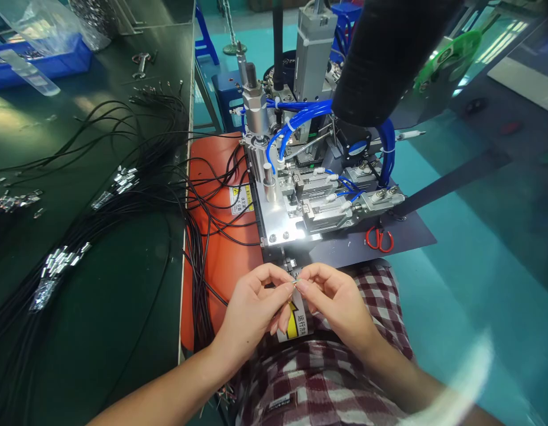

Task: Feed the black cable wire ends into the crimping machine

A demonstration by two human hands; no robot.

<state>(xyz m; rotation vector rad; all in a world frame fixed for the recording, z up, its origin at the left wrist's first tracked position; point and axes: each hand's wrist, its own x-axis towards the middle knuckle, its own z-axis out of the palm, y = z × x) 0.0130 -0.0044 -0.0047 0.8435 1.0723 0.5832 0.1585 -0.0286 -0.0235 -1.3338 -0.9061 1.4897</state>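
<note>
My left hand (260,299) and my right hand (338,296) meet in front of the machine (309,201), fingertips nearly touching. Both are closed in a pinch between thumb and forefinger. A tiny pale thing (295,282) shows where the tips meet, too small to name. Just beyond the fingers is the machine's front edge, with a small metal fitting. Below them a white label with a yellow and black arrow (293,322) is partly covered by the hands.
Bundles of black cables (123,207) with metal ends lie on the dark green table (118,337) at left. More cables cross the orange surface (224,266). Red-handled scissors (380,239) rest right of the machine. A thick black tube (384,59) hangs above; a blue tray (65,59) stands far left.
</note>
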